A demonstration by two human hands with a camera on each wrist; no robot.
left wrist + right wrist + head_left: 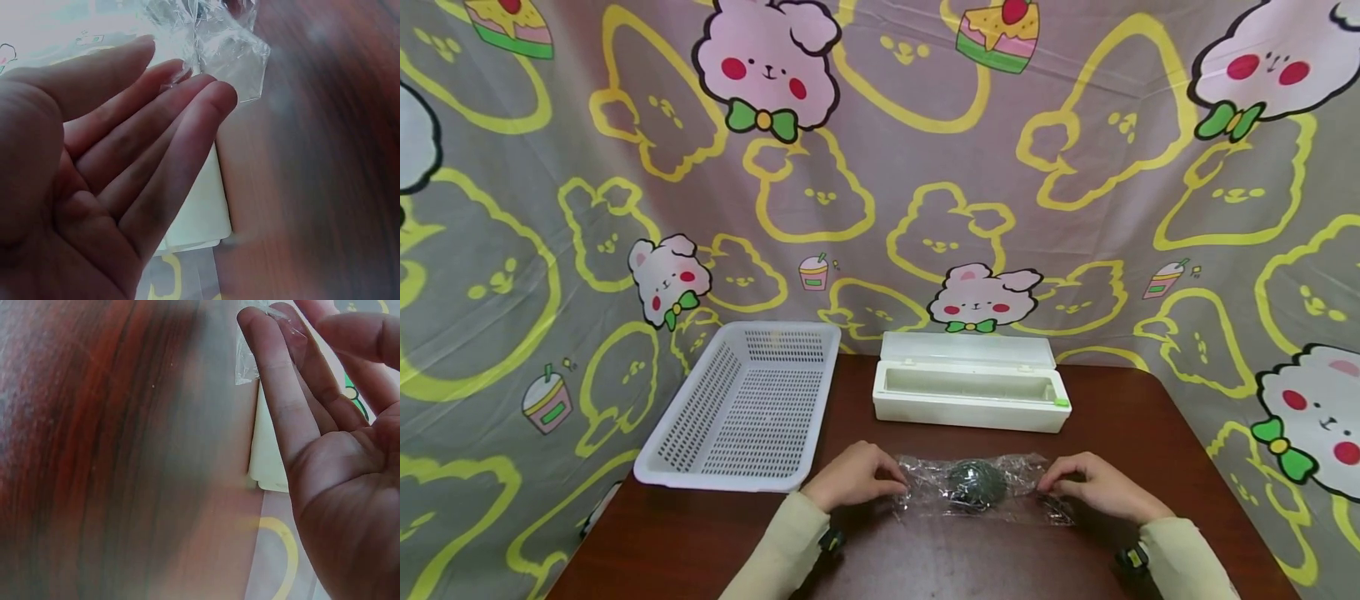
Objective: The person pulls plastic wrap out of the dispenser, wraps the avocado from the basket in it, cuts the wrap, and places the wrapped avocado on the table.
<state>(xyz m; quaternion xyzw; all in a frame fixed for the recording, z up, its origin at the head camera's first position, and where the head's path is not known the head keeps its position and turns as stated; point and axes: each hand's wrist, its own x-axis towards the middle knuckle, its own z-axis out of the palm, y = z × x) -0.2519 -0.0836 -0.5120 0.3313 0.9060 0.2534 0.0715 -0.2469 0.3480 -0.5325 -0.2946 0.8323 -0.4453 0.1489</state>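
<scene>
A round dark green object [977,485] lies on the table in front of the person, wrapped in crinkled clear plastic film [1021,475]. The film spreads out to both sides of it. At the film's left end is the left hand [859,477], its fingers extended and the thumb apart from them; in the left wrist view the fingertips [220,95] overlap the film's edge. The right hand [1101,486] is at the opposite end, fingers fairly straight, with film right at the fingertips [255,322] in the right wrist view.
Behind the film stands a long white box [970,414] with its lid raised and a small green piece [1062,402] on its right front edge. A white perforated basket [722,481] sits at the left of the brown table [940,562]. Patterned cloth [880,167] hangs around the table.
</scene>
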